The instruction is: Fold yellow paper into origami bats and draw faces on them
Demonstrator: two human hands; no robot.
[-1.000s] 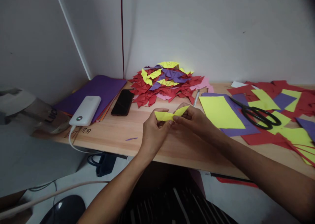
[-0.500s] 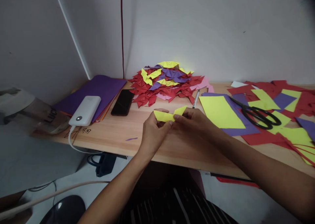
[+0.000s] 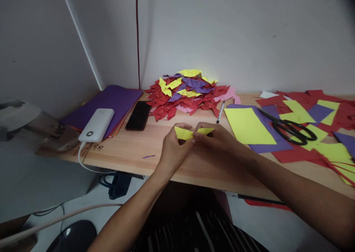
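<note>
A folded piece of yellow paper point(image 3: 183, 133) is held above the front half of the wooden table point(image 3: 146, 143). My left hand point(image 3: 173, 145) pinches its left part between thumb and fingers. The right part is gripped by my right hand point(image 3: 215, 135), whose thumb lies close to the left thumb near the middle of the paper. Fingers cover some of the folds. Behind the hands is a pile of folded red, purple, pink and yellow paper shapes point(image 3: 191, 82), some yellow ones with drawn faces.
Yellow sheets point(image 3: 249, 126) on purple paper, black scissors point(image 3: 298, 130) and scattered scraps point(image 3: 323, 113) lie right. A pen point(image 3: 220, 112) is behind my right hand. To the left are a phone point(image 3: 138, 115), a white power bank point(image 3: 97, 125), purple sheets point(image 3: 122, 96) and a clear bottle point(image 3: 52, 130).
The right part of the yellow paper has tilted down and sits flatter. My right hand's fingers have shifted slightly left, nearer to my left hand.
</note>
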